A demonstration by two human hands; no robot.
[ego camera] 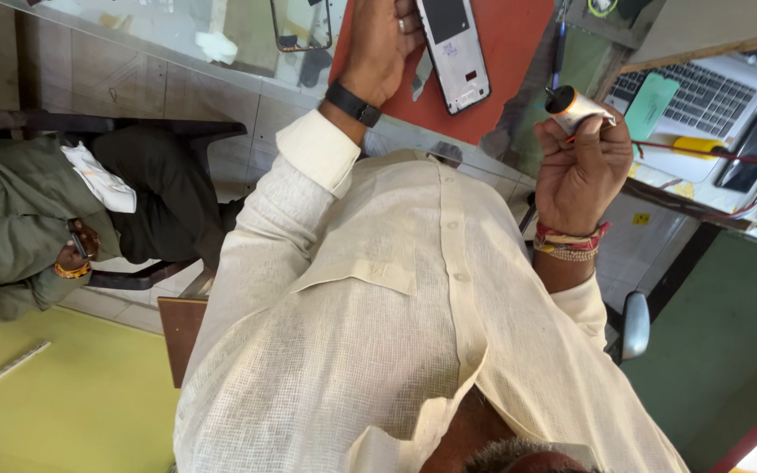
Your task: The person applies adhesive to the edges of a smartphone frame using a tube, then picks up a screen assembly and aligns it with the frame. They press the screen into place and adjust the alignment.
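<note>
My left hand (385, 39) ran off the top edge, fingertips unseen, covering part of the phone frame (456, 52). My right hand (582, 162) hid the tube's (574, 109) lower end.

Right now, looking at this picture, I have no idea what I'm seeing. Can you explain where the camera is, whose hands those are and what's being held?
There is one picture, taken by a camera worn on a person's head and looking down over a cream shirt at their own bare hands. No machine is involved. The left hand, with a black band on its wrist, grips an opened phone above a red mat on the desk. The right hand, with thread bracelets on its wrist, holds a small tube with a dark cap. On the desk to the right are a laptop and a yellow-handled tool. Another person in green sits at the left.
</note>
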